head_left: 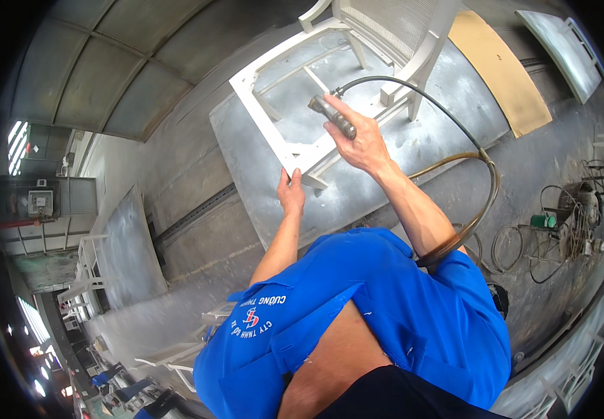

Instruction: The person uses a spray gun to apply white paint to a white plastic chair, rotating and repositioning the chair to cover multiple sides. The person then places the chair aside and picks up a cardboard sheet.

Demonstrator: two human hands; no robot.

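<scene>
A white-painted chair (pixel 267 120) with an open seat frame and a woven back lies tilted on a metal-grey sheet. My left hand (pixel 291 192) pinches the frame's near corner, thumb and finger closed against it. In my right hand (pixel 362 142) is a dark metal spray gun (pixel 334 116), held over the seat frame with a finger stretched along it. A black hose (pixel 413 85) runs from the gun, loops to the right and comes back by my right forearm. My palm hides part of the gun.
Under the chair is the grey sheet (pixel 235 150), with a tan board (pixel 501 73) beyond it. Coiled hoses (pixel 508 248) and machinery (pixel 581 209) stand on the floor at right. At left are another panel (pixel 131 248) and white chair frames (pixel 85 276).
</scene>
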